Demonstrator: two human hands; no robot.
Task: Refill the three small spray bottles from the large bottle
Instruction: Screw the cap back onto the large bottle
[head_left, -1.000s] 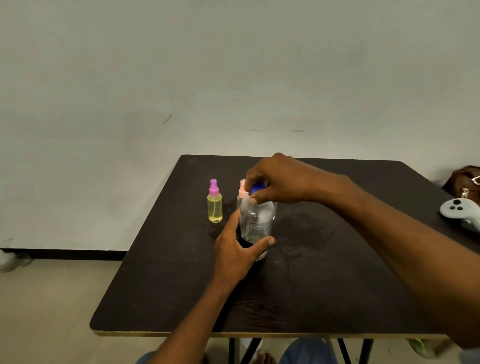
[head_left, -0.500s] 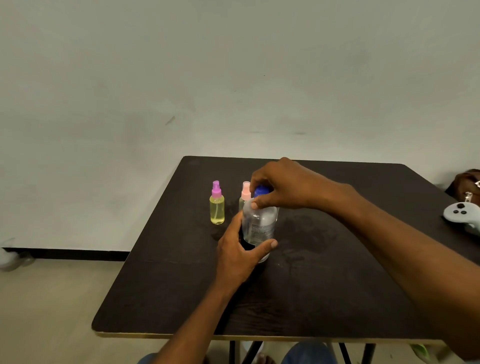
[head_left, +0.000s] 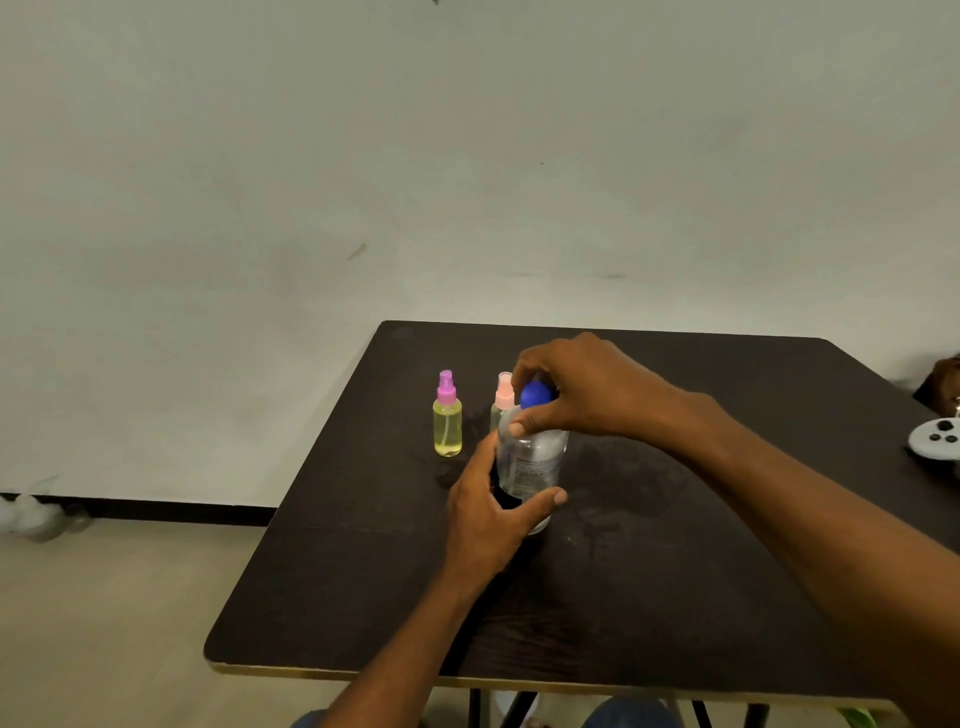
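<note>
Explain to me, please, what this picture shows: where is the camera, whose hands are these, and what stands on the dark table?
There is no machine here: a person works with two bare hands. The camera sits on the person's head and looks forward and down, so the arms reach in from the viewer's side. On the dark table stands a large clear bottle. The left hand grips its body, and the right hand pinches its blue cap from above. Behind it stand two small bottles: a yellow spray bottle with a purple top, apart to the left, and a pink-topped spray bottle, partly hidden by the large one. A third small bottle is not visible. At the right edge lies a white controller.
</note>
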